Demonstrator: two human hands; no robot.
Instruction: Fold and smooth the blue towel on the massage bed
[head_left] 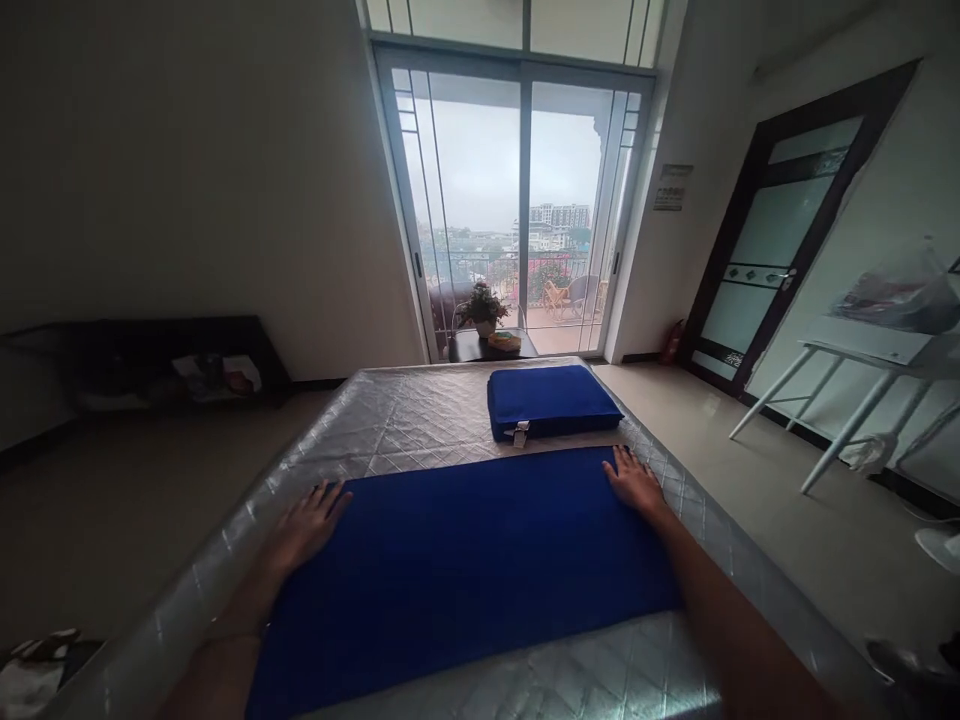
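A folded dark blue sheet (465, 560) lies flat across a plastic-wrapped quilted mattress (405, 410). My left hand (307, 525) rests flat on the sheet's far left corner, fingers stretched out. My right hand (636, 482) presses flat on its far right corner, fingers spread. Neither hand holds anything. Beyond the sheet, a smaller folded blue bundle (551, 400) with a white tag sits near the mattress's far edge.
A glass sliding balcony door (521, 210) stands behind the mattress, with a potted plant (482, 308) on a low dark table. A dark low shelf (150, 365) runs along the left wall. A white-legged table (847, 385) and a dark-framed door (780, 240) are to the right.
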